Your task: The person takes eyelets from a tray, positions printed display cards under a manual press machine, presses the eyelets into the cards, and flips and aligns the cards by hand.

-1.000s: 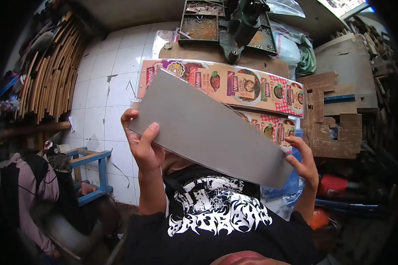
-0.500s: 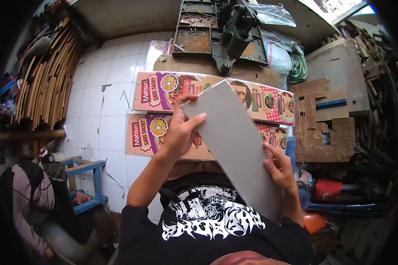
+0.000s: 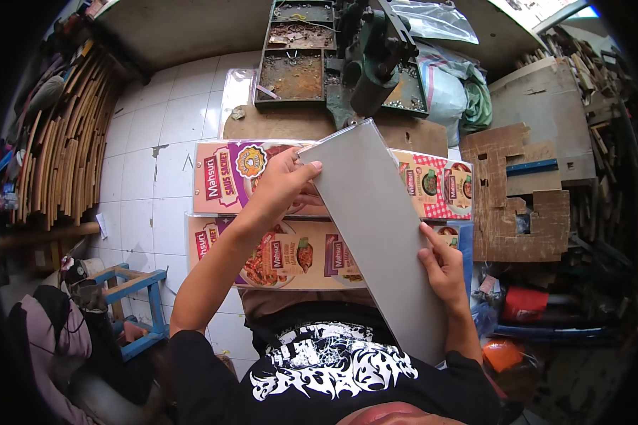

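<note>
A long grey panel point(image 3: 379, 227) is tilted in front of my chest, its plain side up. Near its upper left corner my left hand point(image 3: 290, 177) grips the edge, thumb on top. On the right edge, lower down, my right hand point(image 3: 443, 265) holds the panel between thumb and fingers. Beneath it lie two printed "Mahsuri" boards, an upper one point(image 3: 432, 185) and a lower one point(image 3: 273, 258), both partly covered by the panel and my left arm.
A dark green machine point(image 3: 368, 71) with compartment trays point(image 3: 290, 74) of small metal parts stands at the top. Cut brown board point(image 3: 503, 227) lies right. Wood strips point(image 3: 71, 134) lean left, above a blue frame point(image 3: 145, 282). Plastic bags point(image 3: 443, 88) sit behind.
The panel has turned from a shallow slant to a steep one, its upper end rising towards the machine. My left hand has moved right and up with it, and the printed boards show more.
</note>
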Demonstrator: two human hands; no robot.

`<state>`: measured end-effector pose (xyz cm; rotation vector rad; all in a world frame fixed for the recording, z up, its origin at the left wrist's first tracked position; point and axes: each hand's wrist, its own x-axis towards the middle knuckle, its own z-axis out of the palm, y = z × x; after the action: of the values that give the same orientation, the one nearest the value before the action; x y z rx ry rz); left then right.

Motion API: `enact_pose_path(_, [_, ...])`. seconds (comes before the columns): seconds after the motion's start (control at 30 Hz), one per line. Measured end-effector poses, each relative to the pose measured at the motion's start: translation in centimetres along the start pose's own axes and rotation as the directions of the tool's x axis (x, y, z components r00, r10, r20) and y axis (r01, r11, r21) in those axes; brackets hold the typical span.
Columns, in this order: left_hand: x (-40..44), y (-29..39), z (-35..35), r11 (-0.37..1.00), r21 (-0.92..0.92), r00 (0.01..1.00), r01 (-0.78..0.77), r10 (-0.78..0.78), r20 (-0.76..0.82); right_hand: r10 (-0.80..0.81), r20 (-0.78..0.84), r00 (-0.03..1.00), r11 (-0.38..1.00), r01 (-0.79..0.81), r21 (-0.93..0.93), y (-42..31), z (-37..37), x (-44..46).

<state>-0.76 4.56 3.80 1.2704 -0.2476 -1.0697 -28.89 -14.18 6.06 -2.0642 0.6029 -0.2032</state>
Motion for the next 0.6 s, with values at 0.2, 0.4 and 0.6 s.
enact_pose_path(0.2, [1.9,0.3,-0.3,0.998,-0.068,1.000,0.000,-0.001,-0.022,-0.011,-0.015,1.000,0.996,0.009,-0.087,0.8,-0.4,2.7])
enact_pose_path(0.4, [2.4,0.4,-0.3,0.995,-0.098,1.000,0.014,-0.012,0.017,0.033,0.008,0.999,0.992,-0.032,-0.123,1.7,-1.1,4.0])
enact_pose_path(0.6, [2.6,0.1,-0.7,0.997,-0.083,1.000,0.005,-0.002,0.030,-0.015,0.034,0.999,0.990,0.020,-0.142,2.1,-1.3,4.4])
